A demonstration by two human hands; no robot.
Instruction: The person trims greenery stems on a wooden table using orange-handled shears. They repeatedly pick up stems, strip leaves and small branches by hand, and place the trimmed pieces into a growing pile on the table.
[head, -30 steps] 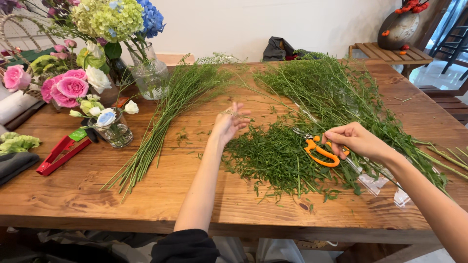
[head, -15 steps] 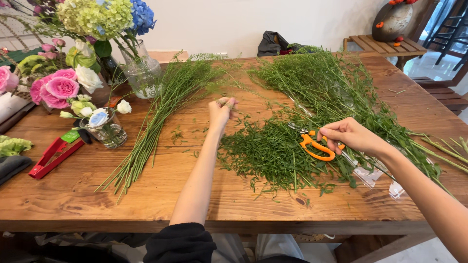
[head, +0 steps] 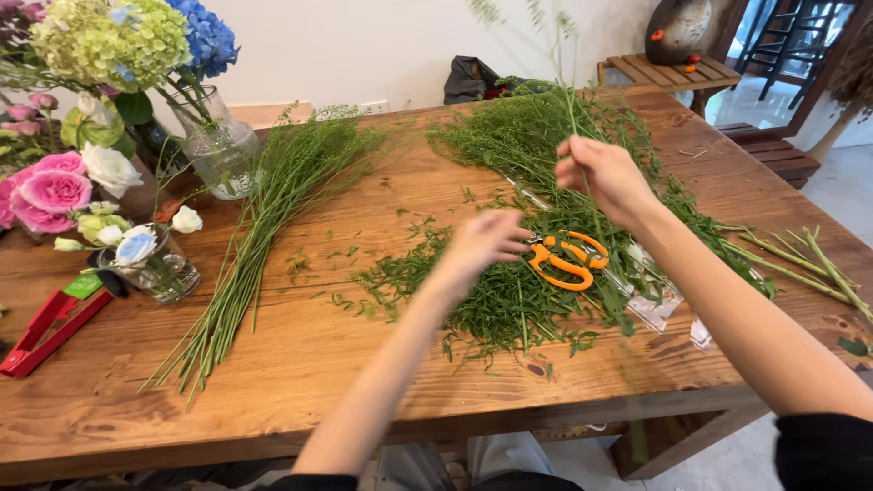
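A thin green stem [head: 571,100] is pinched upright in the right hand [head: 607,177], raised above the wooden table [head: 300,364]. The left hand [head: 482,244] is blurred, its fingers loosely spread over a pile of green trimmings [head: 491,305], just beside orange-handled scissors [head: 566,262]. A clear plastic wrapper [head: 657,307] lies under the greenery at right. A flat red package [head: 45,329] with a green label sits at the table's left edge.

Florist's workroom: wooden table [head: 300,364] strewn with cut stems [head: 264,227], trimmings [head: 491,300], vases of flowers [head: 118,55], orange scissors [head: 564,259].
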